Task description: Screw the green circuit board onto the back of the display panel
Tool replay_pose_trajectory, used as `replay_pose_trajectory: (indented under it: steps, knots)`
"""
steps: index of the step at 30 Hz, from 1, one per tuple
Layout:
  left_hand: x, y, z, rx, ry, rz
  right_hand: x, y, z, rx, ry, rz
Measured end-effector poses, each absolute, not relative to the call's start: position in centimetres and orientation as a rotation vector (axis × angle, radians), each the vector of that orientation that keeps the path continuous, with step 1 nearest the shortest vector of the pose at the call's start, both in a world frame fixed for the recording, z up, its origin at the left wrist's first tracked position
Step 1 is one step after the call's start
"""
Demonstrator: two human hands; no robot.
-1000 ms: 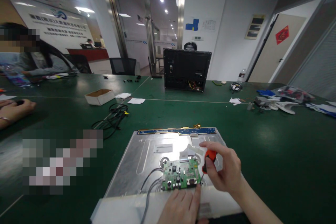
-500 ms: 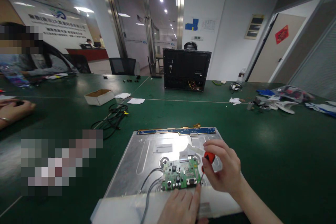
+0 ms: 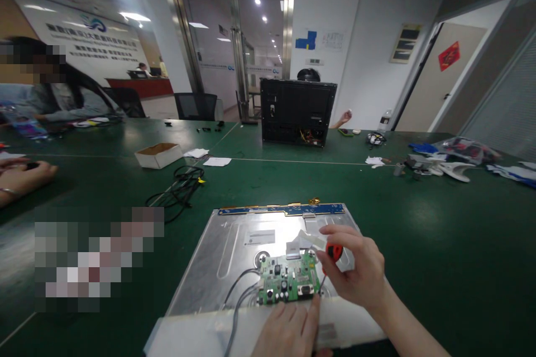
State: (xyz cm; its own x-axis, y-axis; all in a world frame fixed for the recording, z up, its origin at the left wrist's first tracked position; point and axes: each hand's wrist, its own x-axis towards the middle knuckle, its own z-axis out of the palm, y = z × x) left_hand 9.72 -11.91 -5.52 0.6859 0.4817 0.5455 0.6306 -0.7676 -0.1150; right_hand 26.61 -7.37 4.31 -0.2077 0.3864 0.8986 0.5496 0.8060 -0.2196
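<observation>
In my right hand (image 3: pixel 355 265) I have a red-handled screwdriver (image 3: pixel 334 251), its handle between thumb and fingers. The thin shaft slants down to the lower right corner of a green circuit board (image 3: pixel 287 274). My left hand (image 3: pixel 288 326) lies flat at the board's near edge, its index fingertip close to the screwdriver's tip. The board rests on the metal back of a display panel (image 3: pixel 201 268), with a white film (image 3: pixel 188 334) across its near side. Grey cables (image 3: pixel 238 309) run from the board's left side. A blue circuit strip (image 3: pixel 268 210) lines the far edge.
Black cables (image 3: pixel 180 187) lie beyond the panel at left, near an open cardboard box (image 3: pixel 158 155). A black monitor housing (image 3: pixel 298 111) stands at the back, a person partly behind it. Another person's hands (image 3: pixel 25 175) are at far left. Bags and parts (image 3: pixel 452 159) lie at right.
My right fingers have shifted slightly on the screwdriver handle, which has turned a little. My left hand stays put. Behind the monitor housing, another person's hand has come into view.
</observation>
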Motion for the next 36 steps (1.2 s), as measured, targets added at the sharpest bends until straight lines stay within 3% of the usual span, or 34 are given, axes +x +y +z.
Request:
replay_pose_trajectory:
  steps: [14,36]
  knots:
    - [9.58,-12.02,-5.75,-2.612,-0.916,-0.713,26.70,-7.67,4.84,-0.682,-1.861,-0.089]
    - [9.47,-12.06,-5.94,-2.645,-0.918,-0.738,26.36,-7.49,5.05,-0.751,-1.799,-0.238]
